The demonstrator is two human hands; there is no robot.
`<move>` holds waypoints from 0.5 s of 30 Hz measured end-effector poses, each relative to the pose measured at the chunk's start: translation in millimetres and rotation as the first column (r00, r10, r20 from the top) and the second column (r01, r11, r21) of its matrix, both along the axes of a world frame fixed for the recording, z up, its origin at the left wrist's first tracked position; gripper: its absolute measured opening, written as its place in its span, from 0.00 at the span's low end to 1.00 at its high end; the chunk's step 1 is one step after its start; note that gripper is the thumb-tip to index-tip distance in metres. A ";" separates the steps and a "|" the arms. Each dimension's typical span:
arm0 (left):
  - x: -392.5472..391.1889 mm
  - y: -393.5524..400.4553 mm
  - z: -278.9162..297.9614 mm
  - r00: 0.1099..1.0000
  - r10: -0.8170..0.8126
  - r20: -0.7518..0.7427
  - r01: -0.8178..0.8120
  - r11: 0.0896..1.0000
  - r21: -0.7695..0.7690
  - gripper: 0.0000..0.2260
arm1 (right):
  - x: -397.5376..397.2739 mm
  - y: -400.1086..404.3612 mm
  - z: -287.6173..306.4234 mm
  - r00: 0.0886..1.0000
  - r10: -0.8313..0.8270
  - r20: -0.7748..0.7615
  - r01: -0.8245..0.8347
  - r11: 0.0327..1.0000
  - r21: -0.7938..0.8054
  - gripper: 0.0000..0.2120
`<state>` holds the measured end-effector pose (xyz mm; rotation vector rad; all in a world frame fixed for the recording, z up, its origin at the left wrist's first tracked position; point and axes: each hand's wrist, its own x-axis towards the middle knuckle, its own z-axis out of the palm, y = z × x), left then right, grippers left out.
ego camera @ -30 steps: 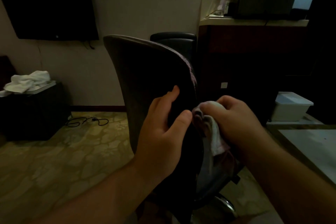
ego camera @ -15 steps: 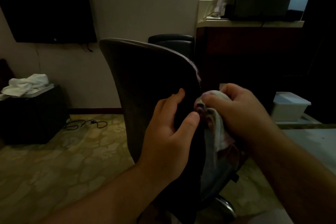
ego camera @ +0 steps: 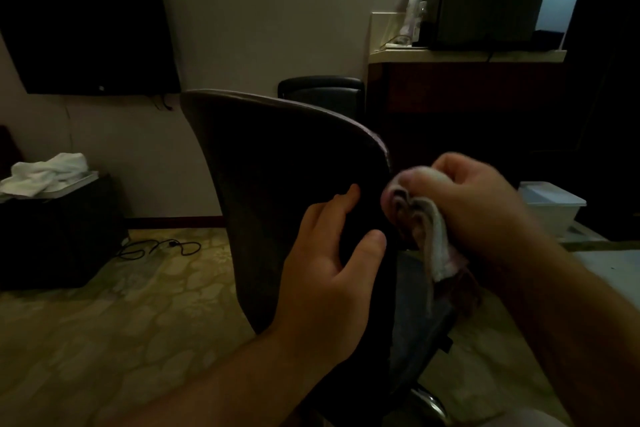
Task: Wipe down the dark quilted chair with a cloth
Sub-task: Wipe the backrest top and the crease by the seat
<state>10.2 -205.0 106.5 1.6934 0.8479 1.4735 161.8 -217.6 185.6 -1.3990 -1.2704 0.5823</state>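
Wiping the chair's edge
Left hand (ego camera: 329,274) grips the dark chair (ego camera: 277,184) back; right hand (ego camera: 485,208) clutches a bunched cloth (ego camera: 426,218) against its edge; lidded white bin (ego camera: 550,204), contents hidden

Dim room: pale wall (ego camera: 259,10) with a dark TV (ego camera: 86,31), patterned carpet (ego camera: 121,315) (a cord (ego camera: 156,248) lies on it), towels (ego camera: 48,173) on a black cabinet (ego camera: 59,236), dark wooden counter (ego camera: 467,87) at right.

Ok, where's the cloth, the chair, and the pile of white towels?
cloth (ego camera: 437,246), head view, on the pale fold hanging below the right hand.
chair (ego camera: 277,163), head view, on the dark back panel.
white towels (ego camera: 45,174), head view, on the middle of the heap at left.
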 end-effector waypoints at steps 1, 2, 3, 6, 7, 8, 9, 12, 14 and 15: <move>0.4 -1.4 0.2 1.000 0.008 -0.030 -0.008 1.000 0.010 0.25 | 2.3 -0.5 -4.6 1.000 -0.010 0.021 0.010 1.000 -0.027 0.12; 1.0 -2.2 0.1 0.999 0.014 -0.046 -0.013 1.000 0.014 0.25 | 3.7 -0.9 -6.2 0.999 -0.018 0.029 0.019 0.999 -0.035 0.12; 2.4 -2.8 0.2 0.999 0.015 -0.051 -0.014 1.000 0.014 0.25 | 4.8 -1.7 -4.5 0.999 -0.022 0.030 0.022 0.999 -0.023 0.11; 7.9 -4.0 1.7 1.000 -0.016 -0.009 0.016 1.000 -0.007 0.26 | 6.7 -3.4 14.3 1.000 -0.018 0.002 0.018 0.997 0.075 0.09; 9.3 -3.7 2.0 1.000 -0.027 0.001 0.027 0.999 -0.016 0.25 | 7.1 -3.6 22.5 1.000 -0.017 -0.004 0.018 0.994 0.105 0.09; 10.1 -3.6 2.6 0.999 -0.036 0.001 0.036 0.999 -0.022 0.24 | 7.3 -3.4 29.5 1.000 -0.019 -0.009 0.020 0.991 0.130 0.09; 10.5 -3.4 3.0 0.999 -0.043 -0.008 0.043 0.999 -0.025 0.24 | 7.8 -3.5 34.1 1.000 -0.021 -0.016 0.024 0.988 0.153 0.09; 6.5 -0.9 5.5 0.994 -0.069 -0.082 0.068 0.997 -0.020 0.27 | 12.4 -7.0 31.6 0.998 0.001 -0.064 0.010 0.985 0.172 0.10; 1.6 0.2 9.8 0.984 -0.092 -0.152 0.092 0.996 -0.007 0.25 | 18.9 -9.5 19.0 1.000 -0.027 -0.014 0.028 0.992 0.126 0.11; -0.9 0.0 11.9 0.977 -0.101 -0.189 0.104 0.995 0.005 0.23 | 22.6 -10.1 11.3 0.998 -0.047 0.035 0.044 0.995 0.090 0.11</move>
